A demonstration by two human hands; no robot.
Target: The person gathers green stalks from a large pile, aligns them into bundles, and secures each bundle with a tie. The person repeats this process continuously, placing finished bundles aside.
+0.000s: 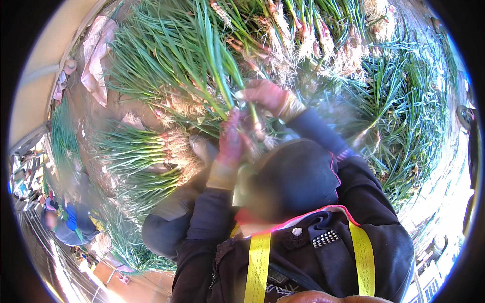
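My left hand [230, 138], in a pinkish glove with a pale yellow cuff, grips the lower stems of a few long green garlic or onion plants [216, 60]. Their leaves point up and away from me. Just right of it, my right hand [265, 96], gloved alike, pinches another leafy stalk [254, 113], whose pale bulb and roots hang down over my knee. The fingers are partly blurred. Below and left of my hands, bundles of the same plants [140, 149] lie with their roots toward me.
A large leafy heap [159, 49] lies ahead, and rooted bunches [314, 34] are at the top. More loose plants [409, 113] spread on the right. A pale pink cloth or sheet [96, 60] lies upper left. Another person [74, 225] is at the far left.
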